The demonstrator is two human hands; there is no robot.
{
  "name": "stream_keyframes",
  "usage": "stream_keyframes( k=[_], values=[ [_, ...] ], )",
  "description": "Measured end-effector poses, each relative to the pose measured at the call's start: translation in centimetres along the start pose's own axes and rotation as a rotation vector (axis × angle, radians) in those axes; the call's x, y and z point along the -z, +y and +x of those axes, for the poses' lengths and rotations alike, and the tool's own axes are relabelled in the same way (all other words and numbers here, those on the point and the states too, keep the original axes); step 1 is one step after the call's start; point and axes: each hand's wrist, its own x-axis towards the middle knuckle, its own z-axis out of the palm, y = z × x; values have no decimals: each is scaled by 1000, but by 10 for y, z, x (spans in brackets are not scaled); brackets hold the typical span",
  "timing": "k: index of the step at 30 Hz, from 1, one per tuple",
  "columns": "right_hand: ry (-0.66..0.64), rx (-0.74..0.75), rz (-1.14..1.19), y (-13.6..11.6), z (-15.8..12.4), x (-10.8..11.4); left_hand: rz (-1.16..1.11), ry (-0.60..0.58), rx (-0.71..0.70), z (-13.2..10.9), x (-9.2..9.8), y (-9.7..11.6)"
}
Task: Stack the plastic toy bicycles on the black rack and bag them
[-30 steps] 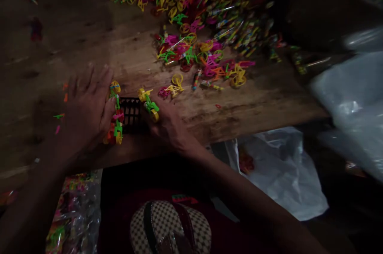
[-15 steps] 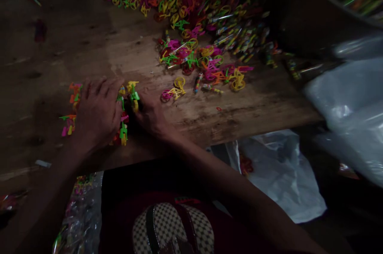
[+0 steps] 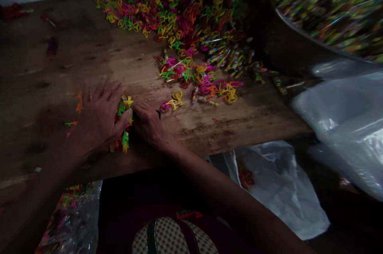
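Observation:
My left hand (image 3: 100, 116) lies over a cluster of small plastic toy bicycles (image 3: 124, 140) near the front edge of the wooden table, its fingers spread and pointing away from me. Its thumb reaches right onto a yellow and green piece (image 3: 128, 102). Just right of the cluster is my right hand (image 3: 148, 120), fingers curled, with its fingertips close to the yellow piece; shadow hides what it grips, if anything. A toy bicycle (image 3: 173, 101) in yellow and pink rests to the right of my right hand.
A large heap of coloured toy bicycles (image 3: 167, 10) covers the back of the table. Candy-filled tubes (image 3: 230, 56) lie beside it. At the right stand a big metal basin (image 3: 311, 40) of colourful pieces and clear plastic bags (image 3: 344, 114). Another bag (image 3: 281, 186) hangs below the edge.
The view has shifted, showing more of the basin. My left hand has spread its fingers and moved its thumb onto the yellow and green piece, which now sits against the cluster.

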Motion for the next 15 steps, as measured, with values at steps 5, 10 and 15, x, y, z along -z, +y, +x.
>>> stream_keyframes(
  k=[5,10,15],
  values=[
    [-73,-7,-37,-2,7,1,-125,-138,-160,23,-4,-8],
    [-102,60,-4,0,6,5,-140,-114,-111,27,-12,-10],
    [36,35,-84,33,11,53,-131,-56,-93,23,-15,-11]
  ],
)
